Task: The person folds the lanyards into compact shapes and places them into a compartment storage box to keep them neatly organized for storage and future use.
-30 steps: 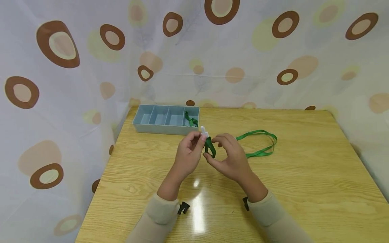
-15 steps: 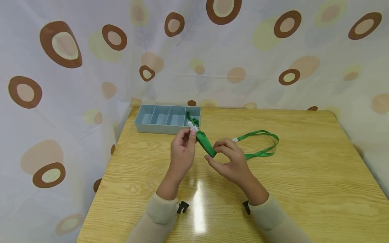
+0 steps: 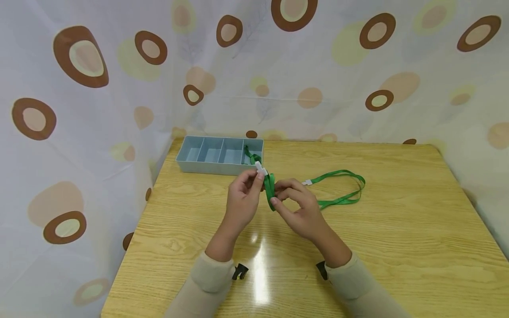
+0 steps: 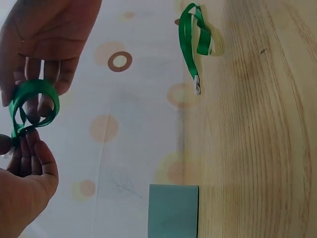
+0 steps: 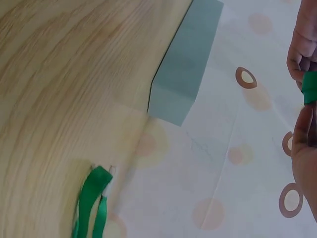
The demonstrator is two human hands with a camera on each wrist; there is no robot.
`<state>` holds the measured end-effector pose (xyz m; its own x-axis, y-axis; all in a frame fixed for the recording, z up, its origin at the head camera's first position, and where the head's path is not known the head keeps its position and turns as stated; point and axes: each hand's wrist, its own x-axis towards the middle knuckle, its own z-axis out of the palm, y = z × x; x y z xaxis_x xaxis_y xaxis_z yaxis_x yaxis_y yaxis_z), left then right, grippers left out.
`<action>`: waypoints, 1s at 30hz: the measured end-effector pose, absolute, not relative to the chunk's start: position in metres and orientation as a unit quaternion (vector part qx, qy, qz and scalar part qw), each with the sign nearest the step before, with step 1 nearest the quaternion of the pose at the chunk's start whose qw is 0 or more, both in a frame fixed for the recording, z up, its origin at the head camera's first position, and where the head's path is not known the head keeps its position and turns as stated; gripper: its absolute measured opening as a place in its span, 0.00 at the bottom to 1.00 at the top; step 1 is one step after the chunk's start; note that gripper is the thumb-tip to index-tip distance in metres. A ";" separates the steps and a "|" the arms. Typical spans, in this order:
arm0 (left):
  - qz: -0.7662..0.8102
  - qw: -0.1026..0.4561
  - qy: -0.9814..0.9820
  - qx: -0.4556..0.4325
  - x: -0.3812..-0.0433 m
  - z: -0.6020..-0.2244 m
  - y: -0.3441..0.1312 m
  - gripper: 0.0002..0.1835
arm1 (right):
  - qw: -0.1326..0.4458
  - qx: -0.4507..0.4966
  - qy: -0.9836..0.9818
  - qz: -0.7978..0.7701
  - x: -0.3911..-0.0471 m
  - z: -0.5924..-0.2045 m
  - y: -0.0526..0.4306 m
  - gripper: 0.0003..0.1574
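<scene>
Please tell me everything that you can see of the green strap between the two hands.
The green strap is a flat, slightly shiny ribbon, seemingly fabric, with a white, plastic-looking fitting at its upper end. It is bent into a rounded loop, raised above the wooden table on the near side of the divided box. The left hand pinches it by the fitting; the right hand holds the loop between thumb and fingers.

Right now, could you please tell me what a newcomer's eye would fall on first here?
Probably the curled green strap held up mid-view between the left grip and right grip. Next, the looped green strap lying on the table to their right, then the divided tray behind, left of centre.
</scene>
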<state>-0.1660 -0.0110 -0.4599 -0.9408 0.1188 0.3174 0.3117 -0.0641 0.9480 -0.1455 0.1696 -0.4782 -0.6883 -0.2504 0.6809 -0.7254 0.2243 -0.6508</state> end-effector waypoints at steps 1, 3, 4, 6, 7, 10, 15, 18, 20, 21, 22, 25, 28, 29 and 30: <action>-0.710 0.064 -0.682 -0.162 -0.166 -0.460 -0.011 0.14 | 0.215 0.322 -0.744 0.545 -0.146 -0.478 0.169 0.13; -0.703 0.059 -0.689 -0.168 -0.165 -0.461 -0.010 0.14 | 0.203 0.307 -0.733 0.572 -0.146 -0.477 0.169 0.12; -0.700 0.056 -0.692 -0.170 -0.165 -0.461 -0.010 0.14 | 0.202 0.299 -0.728 0.583 -0.147 -0.476 0.169 0.12; -0.694 0.051 -0.697 -0.173 -0.164 -0.462 -0.009 0.14 | 0.201 0.285 -0.716 0.605 -0.147 -0.476 0.168 0.13; -0.693 0.048 -0.698 -0.174 -0.164 -0.462 -0.009 0.14 | 0.203 0.277 -0.712 0.612 -0.148 -0.476 0.167 0.13; -0.691 0.041 -0.700 -0.176 -0.163 -0.462 -0.008 0.14 | 0.212 0.257 -0.705 0.626 -0.149 -0.477 0.166 0.13; -0.677 0.041 -0.714 -0.175 -0.162 -0.461 -0.008 0.13 | 0.226 0.235 -0.704 0.631 -0.150 -0.477 0.165 0.15; -0.669 0.044 -0.720 -0.180 -0.162 -0.460 -0.008 0.12 | 0.238 0.226 -0.706 0.628 -0.151 -0.476 0.166 0.18; -0.666 0.047 -0.721 -0.185 -0.162 -0.460 -0.008 0.12 | 0.244 0.223 -0.703 0.629 -0.151 -0.475 0.166 0.19; -0.666 0.049 -0.721 -0.187 -0.162 -0.460 -0.008 0.12 | 0.246 0.224 -0.701 0.631 -0.151 -0.474 0.166 0.18; -0.665 0.051 -0.721 -0.189 -0.162 -0.461 -0.007 0.12 | 0.247 0.227 -0.698 0.632 -0.152 -0.474 0.166 0.17; -0.665 0.055 -0.719 -0.195 -0.162 -0.462 -0.007 0.11 | 0.254 0.231 -0.691 0.637 -0.152 -0.473 0.166 0.13; -0.663 0.056 -0.720 -0.198 -0.162 -0.462 -0.008 0.12 | 0.260 0.232 -0.690 0.635 -0.153 -0.473 0.166 0.12; -0.662 0.056 -0.720 -0.199 -0.162 -0.462 -0.008 0.12 | 0.260 0.232 -0.690 0.634 -0.154 -0.473 0.166 0.11; -0.661 0.057 -0.721 -0.200 -0.162 -0.462 -0.008 0.12 | 0.260 0.233 -0.691 0.633 -0.154 -0.473 0.166 0.11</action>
